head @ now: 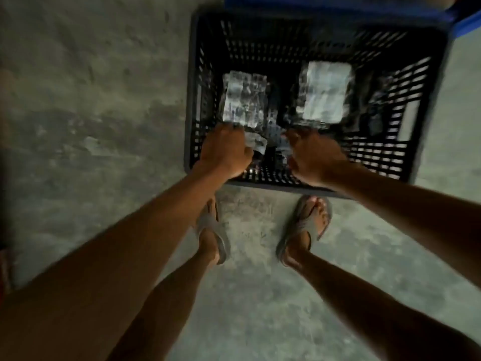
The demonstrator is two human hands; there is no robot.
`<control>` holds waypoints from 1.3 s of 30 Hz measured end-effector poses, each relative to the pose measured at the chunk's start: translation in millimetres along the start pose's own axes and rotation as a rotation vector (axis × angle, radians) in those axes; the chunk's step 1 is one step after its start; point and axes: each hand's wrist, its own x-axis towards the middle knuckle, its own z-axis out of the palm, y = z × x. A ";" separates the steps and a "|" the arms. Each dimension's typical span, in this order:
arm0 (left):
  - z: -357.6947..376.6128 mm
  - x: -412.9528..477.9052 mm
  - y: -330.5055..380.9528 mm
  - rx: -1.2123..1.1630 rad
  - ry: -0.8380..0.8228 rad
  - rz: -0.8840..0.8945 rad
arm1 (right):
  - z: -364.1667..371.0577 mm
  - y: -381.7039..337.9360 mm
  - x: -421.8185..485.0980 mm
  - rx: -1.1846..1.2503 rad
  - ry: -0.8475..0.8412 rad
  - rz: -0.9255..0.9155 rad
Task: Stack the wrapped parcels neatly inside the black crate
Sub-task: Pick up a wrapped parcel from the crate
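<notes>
A black slotted crate (191, 100) stands on the concrete floor in front of my feet. Two parcels wrapped in clear plastic lie flat on its bottom: one at the left (244, 97), a whiter one at the right (325, 91). Both my hands reach over the near rim. My left hand (226, 152) and my right hand (312, 157) curl around the two ends of a dark wrapped parcel (270, 149) low at the crate's near side. The picture is blurred, so the grip is hard to read.
A blue container (338, 3) stands behind the crate at the top edge. My sandalled feet (304, 225) are just short of the crate's near rim. Bare grey concrete floor (91, 113) spreads to the left. Dark wrapped items (372, 110) lie against the crate's right wall.
</notes>
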 end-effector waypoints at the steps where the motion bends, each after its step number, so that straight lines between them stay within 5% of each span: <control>1: 8.9 24.3 -8.1 0.006 0.008 0.002 | 13.5 5.6 25.5 -0.024 0.019 -0.033; 7: 52.7 155.6 -49.1 0.381 -0.121 0.028 | 85.7 25.8 157.0 -0.328 0.069 -0.229; 13: 94.1 190.3 -61.6 0.880 -0.160 0.002 | 135.2 24.9 197.8 -0.477 0.207 -0.272; 24: 112.5 202.5 -47.0 0.971 -0.118 -0.095 | 146.9 45.9 211.5 -0.549 0.331 -0.408; 27: 88.8 189.0 -38.1 0.731 -0.123 -0.023 | 121.2 65.5 193.1 -0.320 0.291 -0.474; 33: 44.2 159.4 -41.9 0.073 0.219 0.150 | 74.4 72.3 159.0 0.161 0.375 -0.463; 36: 6.0 154.3 -43.8 -0.163 0.158 0.145 | 53.3 80.7 151.4 0.478 0.432 -0.402; 39: -18.3 139.7 -52.7 -0.604 0.060 0.167 | 34.6 76.0 143.4 1.054 0.501 -0.195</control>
